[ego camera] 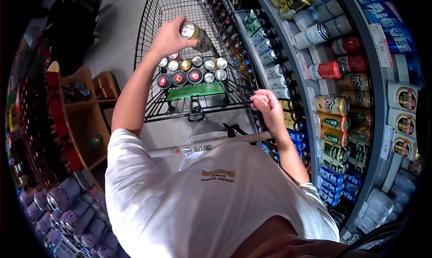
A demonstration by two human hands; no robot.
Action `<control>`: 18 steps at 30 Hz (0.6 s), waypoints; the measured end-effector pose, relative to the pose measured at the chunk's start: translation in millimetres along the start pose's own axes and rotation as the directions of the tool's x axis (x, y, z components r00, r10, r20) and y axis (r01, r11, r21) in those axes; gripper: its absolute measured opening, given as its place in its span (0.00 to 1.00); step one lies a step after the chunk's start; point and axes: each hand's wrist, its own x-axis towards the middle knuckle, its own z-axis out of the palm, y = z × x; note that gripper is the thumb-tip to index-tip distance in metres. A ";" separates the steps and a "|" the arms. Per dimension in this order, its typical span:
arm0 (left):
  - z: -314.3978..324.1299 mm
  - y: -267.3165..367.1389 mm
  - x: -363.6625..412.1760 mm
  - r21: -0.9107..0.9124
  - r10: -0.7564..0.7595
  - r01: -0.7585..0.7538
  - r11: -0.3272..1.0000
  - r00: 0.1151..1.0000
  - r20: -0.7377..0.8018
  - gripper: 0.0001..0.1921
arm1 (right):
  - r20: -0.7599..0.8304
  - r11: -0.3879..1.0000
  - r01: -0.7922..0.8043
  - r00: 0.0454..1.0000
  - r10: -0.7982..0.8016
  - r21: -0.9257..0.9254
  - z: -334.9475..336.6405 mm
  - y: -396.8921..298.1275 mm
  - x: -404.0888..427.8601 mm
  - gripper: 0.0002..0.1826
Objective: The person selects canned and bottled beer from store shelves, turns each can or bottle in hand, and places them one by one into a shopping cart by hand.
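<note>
My left hand point(173, 36) grips a gold-and-white drink can point(199, 36), tilted, over the wire basket of a shopping cart point(145, 38). Under it, several upright cans stand in rows in the child-seat part near the cart's handle, among them a gold-topped can point(185, 65) and dark cans with red tops point(195, 75). A green plastic flap point(195, 91) lies on the near side of these cans. My right hand point(268, 106) is raised between the cart and the shelves, its fingers loosely curled, with no can in it. The cart's white handle bar point(216, 144) crosses before my body.
On the right stand shelves point(312, 85) of drink cans, with a red can point(325, 70) jutting out at the front. A wooden display rack point(86, 123) stands on the left, with stacked lilac cans point(64, 194) below it. Pale floor tiles show beside the cart.
</note>
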 end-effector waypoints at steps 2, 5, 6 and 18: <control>32.0 -44.0 7.4 0.120 -0.083 0.075 0.990 0.994 0.068 0.30 | -0.033 0.992 0.009 0.999 -0.013 -0.123 10.5 2.1 -13.9 0.17; 84.0 -117.5 18.5 0.276 -0.073 0.024 0.961 0.983 0.168 0.33 | -0.092 0.870 0.067 0.988 -0.127 -0.489 37.5 10.9 -28.9 0.16; 98.5 -135.2 24.7 0.317 -0.090 0.010 0.948 0.967 0.240 0.34 | -0.080 0.791 0.072 0.985 -0.151 -0.608 47.1 0.8 -29.0 0.17; 205.6 -235.0 54.8 0.434 -0.270 0.085 0.897 0.882 0.386 0.27 | -0.211 0.624 -0.143 0.977 -0.037 -0.768 60.7 -8.6 -30.3 0.18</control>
